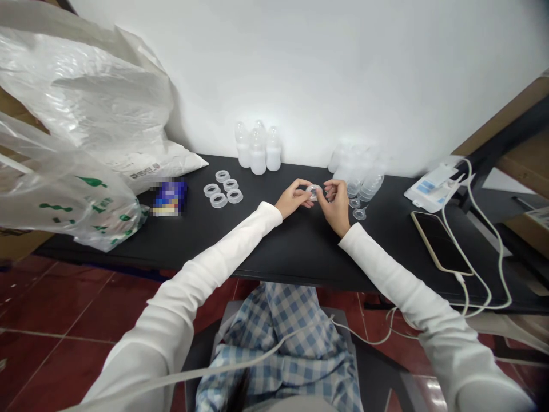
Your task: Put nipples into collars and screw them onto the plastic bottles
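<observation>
The left hand (294, 198) and right hand (335, 207) grip, clamped together, a clear plastic ring (314, 192). Four more rings (222, 185) lie left on the counter (300, 252).

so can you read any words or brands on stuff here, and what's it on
No word, brand or number can be read.
White sack: small dark print, too small to read.
Blue packet: print blurred out, unreadable.
Clear plastic bag: green print, too creased and blurred to read.
White package: blue label, too small to read.
</observation>
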`<state>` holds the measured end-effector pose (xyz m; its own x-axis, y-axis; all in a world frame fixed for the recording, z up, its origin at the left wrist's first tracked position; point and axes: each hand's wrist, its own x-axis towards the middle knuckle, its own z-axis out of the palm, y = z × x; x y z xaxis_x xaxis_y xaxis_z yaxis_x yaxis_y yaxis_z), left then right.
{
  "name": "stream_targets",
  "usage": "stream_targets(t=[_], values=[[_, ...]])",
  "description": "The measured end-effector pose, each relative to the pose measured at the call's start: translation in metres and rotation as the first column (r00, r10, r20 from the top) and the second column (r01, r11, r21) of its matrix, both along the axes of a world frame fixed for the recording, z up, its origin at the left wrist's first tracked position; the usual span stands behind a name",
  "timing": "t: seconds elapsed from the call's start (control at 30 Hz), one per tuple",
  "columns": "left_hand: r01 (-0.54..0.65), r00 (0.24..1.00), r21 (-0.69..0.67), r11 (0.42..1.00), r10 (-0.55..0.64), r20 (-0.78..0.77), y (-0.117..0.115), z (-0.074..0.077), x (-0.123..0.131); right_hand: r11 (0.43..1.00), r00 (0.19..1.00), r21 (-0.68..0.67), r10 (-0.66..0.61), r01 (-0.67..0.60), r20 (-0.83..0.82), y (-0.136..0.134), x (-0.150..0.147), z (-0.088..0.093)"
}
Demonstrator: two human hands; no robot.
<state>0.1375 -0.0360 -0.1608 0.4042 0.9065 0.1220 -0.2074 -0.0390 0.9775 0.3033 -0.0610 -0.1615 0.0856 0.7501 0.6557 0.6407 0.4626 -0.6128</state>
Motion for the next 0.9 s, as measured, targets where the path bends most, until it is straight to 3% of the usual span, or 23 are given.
stream_targets(t=[0.17,0.47,0.9], values=[[-0.098,0.995,0.048,0.994,0.098,0.010,-0.003,-0.001,0.002,0.991,0.994,-0.079,0.105,-0.104,0.019,-0.002,-0.002,0.001],[-0.154,0.986,0.136,0.979,0.162,-0.048,-0.008,-0.001,0.003,0.970,0.978,-0.132,0.198,-0.205,-0.059,-0.007,-0.009,0.006],[-0.189,0.941,0.208,0.960,0.238,-0.240,-0.011,0.010,-0.003,0.947,0.952,-0.184,0.227,-0.265,-0.204,-0.006,-0.013,0.000]])
